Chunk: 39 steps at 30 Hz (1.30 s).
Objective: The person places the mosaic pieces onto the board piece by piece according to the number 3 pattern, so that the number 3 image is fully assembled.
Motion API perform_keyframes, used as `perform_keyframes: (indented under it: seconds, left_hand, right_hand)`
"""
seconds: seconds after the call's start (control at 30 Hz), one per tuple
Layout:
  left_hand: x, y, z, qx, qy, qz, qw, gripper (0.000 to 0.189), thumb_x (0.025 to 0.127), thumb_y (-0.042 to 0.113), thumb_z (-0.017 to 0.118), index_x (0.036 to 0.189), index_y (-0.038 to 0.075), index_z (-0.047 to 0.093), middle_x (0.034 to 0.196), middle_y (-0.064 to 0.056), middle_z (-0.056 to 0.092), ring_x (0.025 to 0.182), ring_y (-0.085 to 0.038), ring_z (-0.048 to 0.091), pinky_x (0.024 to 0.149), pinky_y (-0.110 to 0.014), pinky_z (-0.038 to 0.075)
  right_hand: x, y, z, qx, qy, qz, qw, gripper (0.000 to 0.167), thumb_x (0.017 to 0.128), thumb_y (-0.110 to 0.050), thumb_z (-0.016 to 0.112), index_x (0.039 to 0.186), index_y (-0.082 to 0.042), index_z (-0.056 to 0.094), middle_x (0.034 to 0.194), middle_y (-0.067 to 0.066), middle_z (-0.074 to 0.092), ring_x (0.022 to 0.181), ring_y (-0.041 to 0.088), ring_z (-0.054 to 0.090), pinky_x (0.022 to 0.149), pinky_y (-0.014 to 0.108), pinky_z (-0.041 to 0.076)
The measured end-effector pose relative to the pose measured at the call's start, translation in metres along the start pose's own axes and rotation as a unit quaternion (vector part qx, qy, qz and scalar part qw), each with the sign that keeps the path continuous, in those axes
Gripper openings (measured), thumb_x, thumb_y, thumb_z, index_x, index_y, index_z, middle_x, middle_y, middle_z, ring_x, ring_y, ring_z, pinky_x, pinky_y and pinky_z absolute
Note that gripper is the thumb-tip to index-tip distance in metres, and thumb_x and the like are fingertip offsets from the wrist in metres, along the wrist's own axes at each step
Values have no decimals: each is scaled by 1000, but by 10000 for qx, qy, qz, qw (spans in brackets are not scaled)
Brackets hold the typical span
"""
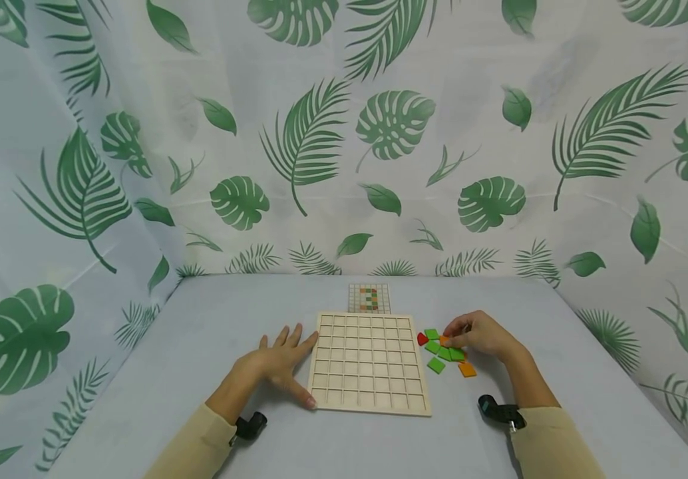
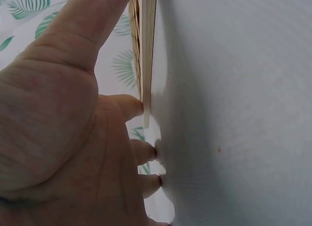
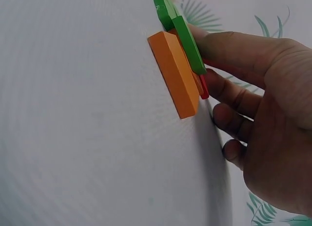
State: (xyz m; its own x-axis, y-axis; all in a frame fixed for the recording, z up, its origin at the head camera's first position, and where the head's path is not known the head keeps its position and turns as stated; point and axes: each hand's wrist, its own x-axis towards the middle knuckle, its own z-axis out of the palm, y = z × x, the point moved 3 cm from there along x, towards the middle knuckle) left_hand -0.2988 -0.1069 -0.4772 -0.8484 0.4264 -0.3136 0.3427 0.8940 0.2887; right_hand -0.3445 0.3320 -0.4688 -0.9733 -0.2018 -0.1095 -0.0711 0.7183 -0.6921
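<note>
One square wooden board (image 1: 366, 369) is set mid-desk (image 1: 230, 303), its grid counted at seven cells by seven, all bare, and beyond its far edge one small card (image 1: 369, 299) is placed, a gridded pattern of orange, green and red printed on it. Over to the left, the board's side is touched by the left hand (image 1: 281, 362), fingers spread wide, nothing gripped, the thumb pressed by the near corner. And on the right, the tiles! Five green tiles (image 1: 436, 364) are counted beside the board, one red tile (image 1: 422, 338) is seen nearest its edge, and two orange tiles (image 1: 467, 368) are clearly shown, a further orange sliver being half covered by green. The farther orange one is pinched by the right hand (image 1: 482, 332), thumb and index finger nearly closed, the other fingers curled. A tiny mark is glimpsed on one green tile from the right wrist, too small to be read. Two black wrist devices (image 1: 500, 412) are worn, one per arm.
</note>
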Motion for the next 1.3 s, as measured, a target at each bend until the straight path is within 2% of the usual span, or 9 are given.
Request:
perform_keyframes:
  seconds: [0.2, 0.4, 0.77, 0.97, 1.03, 1.13, 1.2, 1.3]
  left_hand:
    - [0, -1, 1, -43, 4, -36, 10000, 142, 59, 77, 87, 169, 27, 13, 176, -16, 1, 162, -43, -2, 122, -76, 4]
    - [0, 0, 0, -51, -50, -29, 10000, 142, 59, 78, 86, 169, 27, 12, 176, -15, -1, 162, -42, -3, 122, -76, 3]
    - [0, 1, -2, -36, -53, -117, 9999, 142, 59, 77, 88, 169, 26, 14, 176, -15, 1, 162, -42, -2, 123, -75, 4]
    - [0, 0, -2, -34, -44, -108, 9999, 142, 59, 78, 87, 169, 28, 13, 176, -14, 1, 162, -42, -2, 123, -75, 3]
    - [0, -1, -2, -23, -62, -91, 9999, 142, 59, 79, 86, 169, 28, 13, 176, -14, 0, 162, -42, -2, 123, -75, 3]
    - [0, -1, -3, 1, -56, -119, 9999, 142, 58, 79, 86, 169, 29, 13, 176, -13, 0, 162, -41, -2, 123, -75, 3]
    - [-1, 0, -3, -12, -50, -142, 9999, 142, 58, 78, 87, 169, 29, 13, 176, -13, 1, 162, -41, -2, 123, -75, 3]
    - [-1, 1, -2, -26, -56, -143, 9999, 141, 59, 78, 87, 169, 29, 14, 176, -13, 1, 162, -41, -2, 123, -75, 4]
  right_hand:
    - [0, -4, 2, 57, -83, -126, 9999, 17, 87, -15, 84, 99, -5, 76, 89, 6, 69, 81, 21, 54, 70, 31, 44]
    - [-1, -4, 0, 72, 9, -203, 9998, 20, 85, -17, 86, 96, -7, 73, 85, 7, 63, 79, 22, 51, 67, 30, 41]
    - [-1, -2, -2, 419, -100, 36, 9991, 21, 84, -17, 87, 93, -6, 71, 86, 7, 67, 82, 24, 57, 70, 32, 45]
    - [-2, -8, -10, 421, 310, -3, 9986, 23, 88, -25, 85, 97, -8, 72, 88, 8, 67, 83, 27, 59, 71, 35, 45]
    - [-3, -12, -13, 501, 453, -93, 9977, 23, 91, -26, 81, 103, -9, 72, 93, 10, 69, 88, 29, 61, 77, 37, 48]
    - [0, -21, -15, 865, 683, -350, 9933, 28, 96, -29, 77, 112, -7, 71, 104, 13, 74, 99, 34, 66, 90, 41, 52]
    - [3, -29, -14, 1256, 858, -550, 9868, 32, 98, -31, 74, 117, -5, 70, 112, 15, 75, 107, 37, 70, 99, 43, 54]
    - [6, -42, -11, 1891, 1105, -790, 9725, 38, 98, -32, 74, 121, -2, 69, 116, 17, 75, 108, 32, 75, 100, 38, 58]
